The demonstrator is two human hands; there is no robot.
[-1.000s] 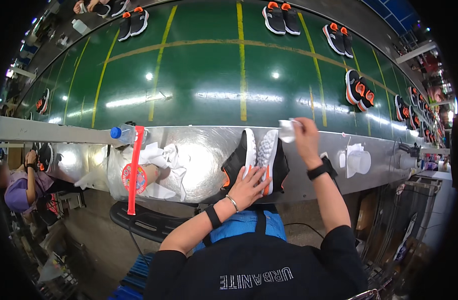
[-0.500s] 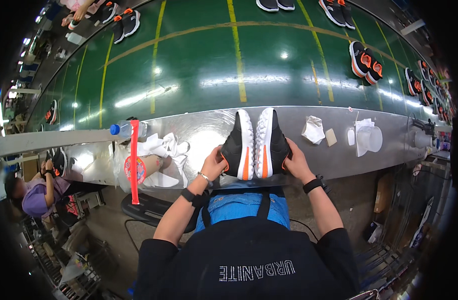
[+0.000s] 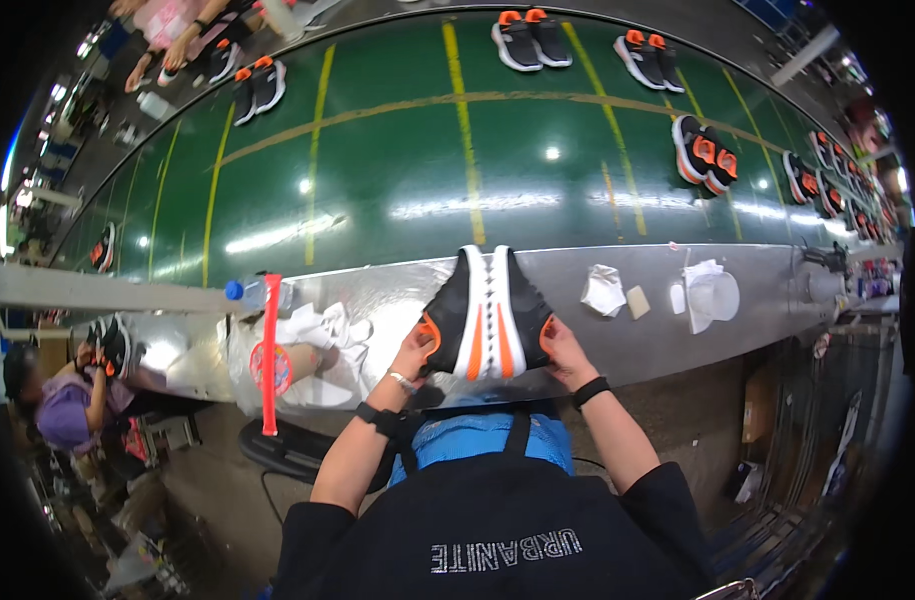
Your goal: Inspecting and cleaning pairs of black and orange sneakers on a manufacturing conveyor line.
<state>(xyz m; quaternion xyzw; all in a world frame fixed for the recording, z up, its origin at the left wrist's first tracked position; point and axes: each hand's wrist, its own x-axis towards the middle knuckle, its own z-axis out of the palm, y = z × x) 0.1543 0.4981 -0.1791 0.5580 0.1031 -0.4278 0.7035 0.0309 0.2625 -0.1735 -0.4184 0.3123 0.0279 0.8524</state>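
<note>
Two black sneakers with white-and-orange soles and orange linings lie on their sides over the metal bench, soles facing each other and meeting or nearly so along the middle. My left hand is closed around the heel opening of the left sneaker. At the right sneaker's heel opening, my right hand grips in the same way. Both toes point away from me, toward the green belt. The fingers inside the shoes are partly hidden.
Left on the metal bench are a capped bottle, a red strip and crumpled white paper. White paper wads and a white cup-like piece lie right. Beyond, the green belt carries sneaker pairs. Other people work left.
Both hands have brought the two sneakers closer together, closing the gap between their soles. The view has shifted, showing more of the far belt.
</note>
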